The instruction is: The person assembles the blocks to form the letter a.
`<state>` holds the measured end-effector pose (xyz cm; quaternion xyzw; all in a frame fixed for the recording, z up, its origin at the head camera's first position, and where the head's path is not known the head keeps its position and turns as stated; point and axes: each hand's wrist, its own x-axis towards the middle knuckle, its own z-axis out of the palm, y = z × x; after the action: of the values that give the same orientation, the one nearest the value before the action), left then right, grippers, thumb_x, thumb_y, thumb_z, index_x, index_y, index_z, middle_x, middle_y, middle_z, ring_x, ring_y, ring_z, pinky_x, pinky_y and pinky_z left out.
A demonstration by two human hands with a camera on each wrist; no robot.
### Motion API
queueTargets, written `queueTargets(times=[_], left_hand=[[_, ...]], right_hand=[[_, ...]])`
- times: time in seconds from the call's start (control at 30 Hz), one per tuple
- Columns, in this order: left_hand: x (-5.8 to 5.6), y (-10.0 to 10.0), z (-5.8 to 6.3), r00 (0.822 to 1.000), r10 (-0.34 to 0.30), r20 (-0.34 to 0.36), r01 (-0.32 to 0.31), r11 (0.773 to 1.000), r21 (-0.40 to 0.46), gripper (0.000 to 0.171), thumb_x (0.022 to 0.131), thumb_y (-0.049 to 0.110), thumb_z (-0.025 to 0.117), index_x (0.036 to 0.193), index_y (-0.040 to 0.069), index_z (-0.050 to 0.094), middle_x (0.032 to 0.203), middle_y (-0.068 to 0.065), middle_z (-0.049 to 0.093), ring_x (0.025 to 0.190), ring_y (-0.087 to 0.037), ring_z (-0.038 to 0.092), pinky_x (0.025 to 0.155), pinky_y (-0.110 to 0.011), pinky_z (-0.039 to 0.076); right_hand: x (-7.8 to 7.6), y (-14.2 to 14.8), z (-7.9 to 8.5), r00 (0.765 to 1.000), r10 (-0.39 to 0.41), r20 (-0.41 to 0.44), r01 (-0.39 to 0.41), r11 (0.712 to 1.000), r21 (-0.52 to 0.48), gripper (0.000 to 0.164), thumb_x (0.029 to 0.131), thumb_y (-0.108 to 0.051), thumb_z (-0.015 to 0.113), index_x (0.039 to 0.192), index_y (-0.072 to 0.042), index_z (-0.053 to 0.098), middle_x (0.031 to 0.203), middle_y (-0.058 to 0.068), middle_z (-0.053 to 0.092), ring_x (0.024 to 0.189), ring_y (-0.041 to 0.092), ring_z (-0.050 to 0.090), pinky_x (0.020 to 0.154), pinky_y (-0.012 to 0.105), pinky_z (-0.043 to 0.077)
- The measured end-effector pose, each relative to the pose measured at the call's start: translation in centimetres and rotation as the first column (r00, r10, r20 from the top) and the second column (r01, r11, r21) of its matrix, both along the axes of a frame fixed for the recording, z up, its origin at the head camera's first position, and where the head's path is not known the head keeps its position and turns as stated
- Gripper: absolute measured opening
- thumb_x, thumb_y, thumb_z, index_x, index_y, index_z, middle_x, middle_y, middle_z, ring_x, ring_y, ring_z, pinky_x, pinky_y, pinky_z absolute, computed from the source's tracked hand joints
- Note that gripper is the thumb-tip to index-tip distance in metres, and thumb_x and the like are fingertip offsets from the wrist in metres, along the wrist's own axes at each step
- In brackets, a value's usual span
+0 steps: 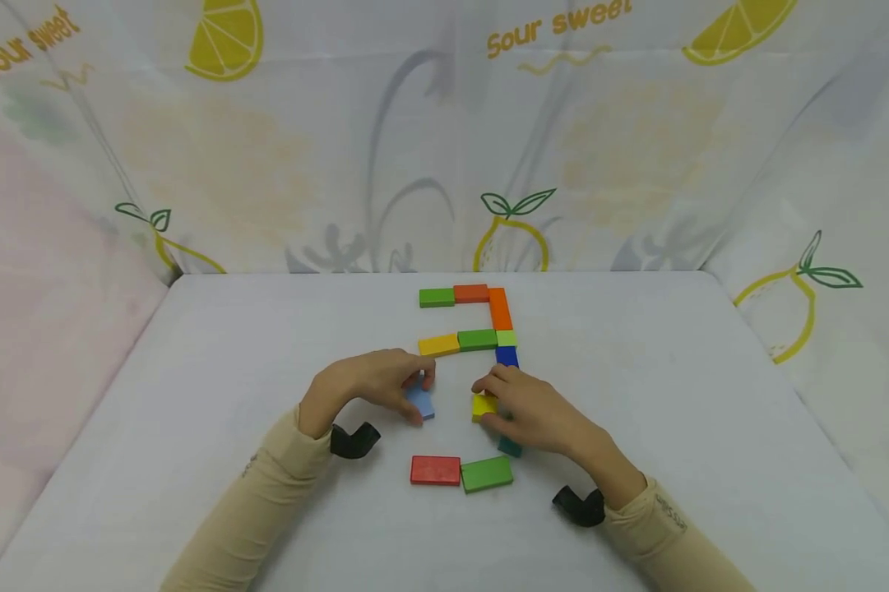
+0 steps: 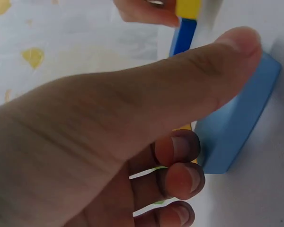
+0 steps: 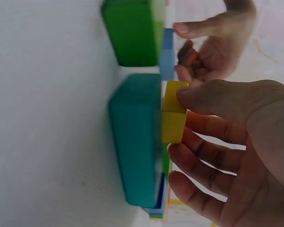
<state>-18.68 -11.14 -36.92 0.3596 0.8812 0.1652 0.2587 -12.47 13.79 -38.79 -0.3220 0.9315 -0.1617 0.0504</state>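
Observation:
My left hand point(image 1: 385, 378) holds a light blue block point(image 1: 420, 403) on the white table, left of centre. In the left wrist view the thumb lies over one end of this block point(image 2: 239, 125), with the curled fingertips by the other end. My right hand point(image 1: 540, 411) pinches a small yellow block point(image 1: 483, 408) between thumb and fingers. The right wrist view shows that yellow block point(image 3: 173, 126) beside a teal block point(image 3: 137, 142) lying on the table. Just past the right fingers lies a dark blue block point(image 1: 507, 356), partly hidden by the hand.
Behind the hands, a row of a yellow-orange block point(image 1: 438, 345) and a green block point(image 1: 477, 339) meets a lime block point(image 1: 507, 338). Farther back lie green point(image 1: 437, 298), red point(image 1: 470, 293) and orange point(image 1: 500, 309) blocks. Nearer me are a red block point(image 1: 435, 470) and a green block point(image 1: 487, 474).

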Motion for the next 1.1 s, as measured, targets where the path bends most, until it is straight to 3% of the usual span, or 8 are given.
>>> queueTargets(times=[0.2,0.5,0.8,0.97,1.1], left_hand=[[-0.5,-0.3,-0.5,0.998,0.061,-0.002,-0.061,0.998,-0.008,0.036,0.077,0.032,0.078,0.099,0.018,0.053,0.074,0.002,0.047,0.072,-0.012,0.046,0.064,-0.024,0.035],[-1.0,-0.4,-0.8,0.993,0.11,-0.035,-0.11,0.994,-0.006,0.034,0.079,0.034,0.076,0.099,0.018,0.054,0.073,0.002,0.048,0.07,-0.012,0.047,0.063,-0.025,0.036],[-1.6,-1.0,-1.4,0.99,0.106,-0.09,-0.101,0.993,0.058,0.037,0.078,0.032,0.077,0.102,0.015,0.055,0.076,0.001,0.05,0.072,-0.011,0.047,0.065,-0.024,0.038],[-2.0,-1.3,-1.8,0.986,0.112,-0.126,-0.101,0.991,0.09,0.037,0.077,0.031,0.078,0.101,0.013,0.056,0.08,-0.001,0.052,0.074,-0.012,0.048,0.068,-0.025,0.039],[-1.9,-1.4,-1.5,0.983,0.12,-0.139,-0.111,0.991,0.077,0.036,0.078,0.035,0.077,0.1,0.014,0.056,0.083,-0.001,0.053,0.076,-0.012,0.048,0.068,-0.025,0.039]], right_hand=[[-0.1,1.2,1.1,0.999,-0.026,0.019,0.027,0.999,-0.023,0.03,0.085,-0.025,0.069,0.112,-0.013,0.063,0.098,-0.004,0.054,0.082,0.01,0.05,0.068,0.019,0.046],[-0.7,2.7,1.0,0.999,-0.048,0.026,0.049,0.998,-0.04,0.029,0.085,-0.024,0.069,0.112,-0.013,0.064,0.104,-0.003,0.057,0.089,0.01,0.053,0.076,0.024,0.05],[-0.6,2.2,0.2,0.998,-0.007,0.062,0.011,0.998,-0.058,0.029,0.086,-0.025,0.068,0.112,-0.014,0.062,0.099,-0.006,0.054,0.083,0.008,0.051,0.072,0.02,0.048],[-0.4,1.5,-0.2,0.994,0.033,0.101,-0.031,0.999,-0.027,0.031,0.087,-0.029,0.067,0.114,-0.015,0.061,0.094,-0.007,0.052,0.076,0.005,0.051,0.067,0.016,0.045],[-0.3,1.5,-0.3,0.994,0.033,0.108,-0.036,0.999,0.021,0.03,0.087,-0.03,0.068,0.112,-0.015,0.061,0.093,-0.008,0.051,0.075,0.005,0.051,0.065,0.016,0.045]])
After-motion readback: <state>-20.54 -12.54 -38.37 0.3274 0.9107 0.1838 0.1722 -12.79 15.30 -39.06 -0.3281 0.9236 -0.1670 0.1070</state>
